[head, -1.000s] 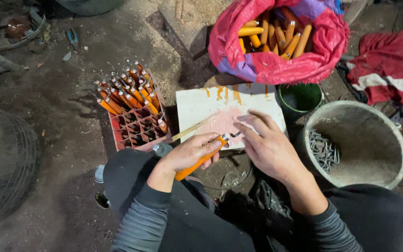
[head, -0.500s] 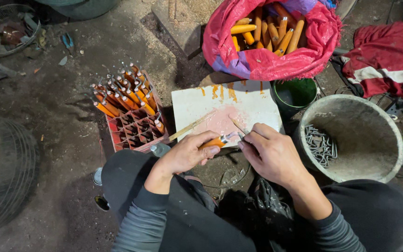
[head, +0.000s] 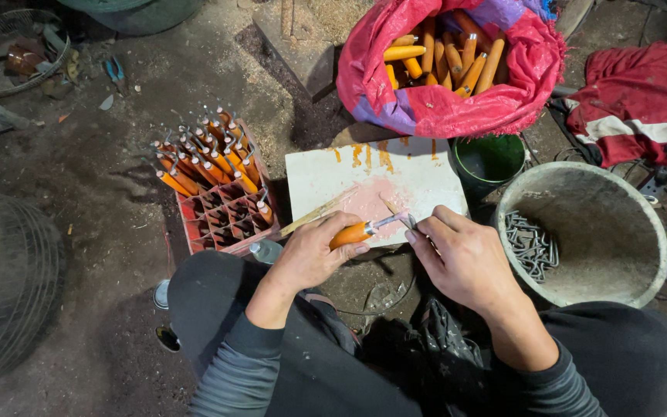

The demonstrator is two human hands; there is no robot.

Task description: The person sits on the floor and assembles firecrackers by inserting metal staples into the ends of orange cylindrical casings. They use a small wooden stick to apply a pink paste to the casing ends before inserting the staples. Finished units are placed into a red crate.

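Observation:
My left hand (head: 312, 253) grips an orange wooden handle (head: 351, 233) with a metal collar at its tip, held level over the near edge of a white board (head: 330, 171). My right hand (head: 457, 261) pinches a small metal piece (head: 409, 221) against the handle's collar end. A thin wooden stick (head: 314, 217) lies slanted across the board, just behind my left fingers. The board has a pink smear in the middle and orange drips along its far edge.
A red crate (head: 224, 218) to the left holds several upright orange handles with metal hooks. A red-pink sack (head: 441, 104) of bare handles sits behind the board. A grey tub (head: 627, 208) with metal hooks and a green pot (head: 491, 159) stand right.
Both hands have shifted slightly toward me along the board's near edge. The orange handle has turned from slanted to nearly level, and my right fingers have closed onto its metal end.

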